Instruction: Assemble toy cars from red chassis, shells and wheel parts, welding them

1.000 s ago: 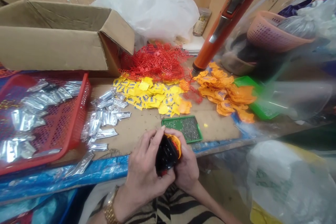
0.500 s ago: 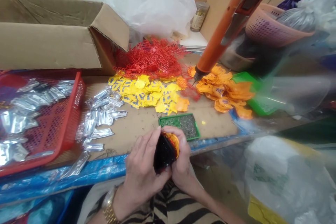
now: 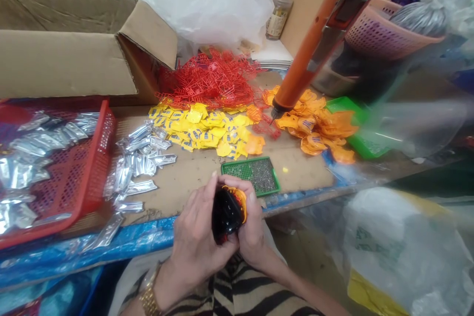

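Observation:
Between my two hands I hold a glossy black plastic piece (image 3: 225, 215) fitted against an orange piece (image 3: 239, 200). My left hand (image 3: 196, 232), with a gold watch at the wrist, wraps the black side. My right hand (image 3: 254, 227) curls round the orange side. Just beyond the fingers lies a small green tray (image 3: 277, 180) of tiny metal screws. Above the table hangs an orange electric screwdriver (image 3: 296, 76), its tip pointing down, apart from both hands.
Yellow pieces (image 3: 207, 131), red plastic lattice parts (image 3: 218, 79) and orange pieces (image 3: 314, 128) lie piled on the table. Left are silver pieces (image 3: 140, 158), a red basket (image 3: 89, 173) and a cardboard box (image 3: 62, 61). A green tray (image 3: 365, 133) stands right.
The view has shifted slightly. Both hands still grip the black and orange pieces, which have turned a little so that more of the black face shows.

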`<state>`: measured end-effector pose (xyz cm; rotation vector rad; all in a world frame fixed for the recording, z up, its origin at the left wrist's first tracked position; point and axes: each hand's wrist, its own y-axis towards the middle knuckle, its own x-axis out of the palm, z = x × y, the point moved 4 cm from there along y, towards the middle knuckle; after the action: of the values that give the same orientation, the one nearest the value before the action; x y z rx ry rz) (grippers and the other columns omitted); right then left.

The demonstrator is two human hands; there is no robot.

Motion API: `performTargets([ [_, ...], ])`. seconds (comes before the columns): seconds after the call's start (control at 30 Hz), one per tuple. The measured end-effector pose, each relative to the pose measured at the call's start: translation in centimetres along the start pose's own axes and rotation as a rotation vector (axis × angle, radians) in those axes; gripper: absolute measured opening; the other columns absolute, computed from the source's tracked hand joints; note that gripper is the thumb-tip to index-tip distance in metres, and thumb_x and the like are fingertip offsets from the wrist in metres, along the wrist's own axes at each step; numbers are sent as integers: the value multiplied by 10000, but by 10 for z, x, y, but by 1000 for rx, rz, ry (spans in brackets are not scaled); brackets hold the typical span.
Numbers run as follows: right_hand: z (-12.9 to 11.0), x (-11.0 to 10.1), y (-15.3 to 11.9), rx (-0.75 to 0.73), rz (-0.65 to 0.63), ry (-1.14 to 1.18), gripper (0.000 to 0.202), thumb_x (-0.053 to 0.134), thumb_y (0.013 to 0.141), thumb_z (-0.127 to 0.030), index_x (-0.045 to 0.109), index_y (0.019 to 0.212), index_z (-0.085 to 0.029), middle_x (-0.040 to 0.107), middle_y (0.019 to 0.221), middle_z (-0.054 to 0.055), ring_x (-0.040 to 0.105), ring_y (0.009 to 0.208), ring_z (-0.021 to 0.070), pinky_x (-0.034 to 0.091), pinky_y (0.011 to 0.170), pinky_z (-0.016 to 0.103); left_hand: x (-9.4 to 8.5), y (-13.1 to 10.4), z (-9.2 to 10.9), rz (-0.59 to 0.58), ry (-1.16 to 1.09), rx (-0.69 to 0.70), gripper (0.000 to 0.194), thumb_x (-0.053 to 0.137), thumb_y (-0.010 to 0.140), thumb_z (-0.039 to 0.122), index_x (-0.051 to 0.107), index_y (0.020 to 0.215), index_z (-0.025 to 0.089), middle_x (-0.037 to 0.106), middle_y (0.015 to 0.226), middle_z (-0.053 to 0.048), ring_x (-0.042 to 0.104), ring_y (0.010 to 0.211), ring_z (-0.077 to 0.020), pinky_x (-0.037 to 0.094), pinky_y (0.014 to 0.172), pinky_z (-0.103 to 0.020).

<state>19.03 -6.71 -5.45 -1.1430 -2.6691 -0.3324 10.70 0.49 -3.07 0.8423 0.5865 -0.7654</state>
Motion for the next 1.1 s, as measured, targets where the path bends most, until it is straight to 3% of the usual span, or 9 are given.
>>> performTargets([
  [0.53, 3, 3, -3, 22, -87, 161, 392, 253, 1041, -417, 567, 1197, -242, 515, 1376, 52, 440, 1325, 193, 344, 1137, 419, 2, -3, -5, -128, 18, -12, 1075, 627, 621, 147, 92, 1550, 65, 541, 1363, -230, 577, 1151, -361, 581, 885, -504],
  [0.9, -2, 7, -4, 23, -103, 225, 381, 239, 1052, -350, 572, 1219, -269, 515, 1381, 16, 433, 1332, 136, 346, 1152, 346, -4, 2, -1, -29, -35, 32, 990, 651, 669, 199, 188, 1538, 98, 613, 1277, -193, 645, 1083, -321, 595, 871, -444],
  [1.1, 0, 7, -8, 47, -100, 228, 384, 251, 1043, -377, 560, 1242, -263, 477, 1421, 32, 405, 1360, 174, 321, 1167, 401, -3, 1, -5, -82, -116, -31, 1003, 643, 694, 227, 133, 1554, 165, 636, 1280, -167, 705, 987, -276, 624, 770, -389],
])
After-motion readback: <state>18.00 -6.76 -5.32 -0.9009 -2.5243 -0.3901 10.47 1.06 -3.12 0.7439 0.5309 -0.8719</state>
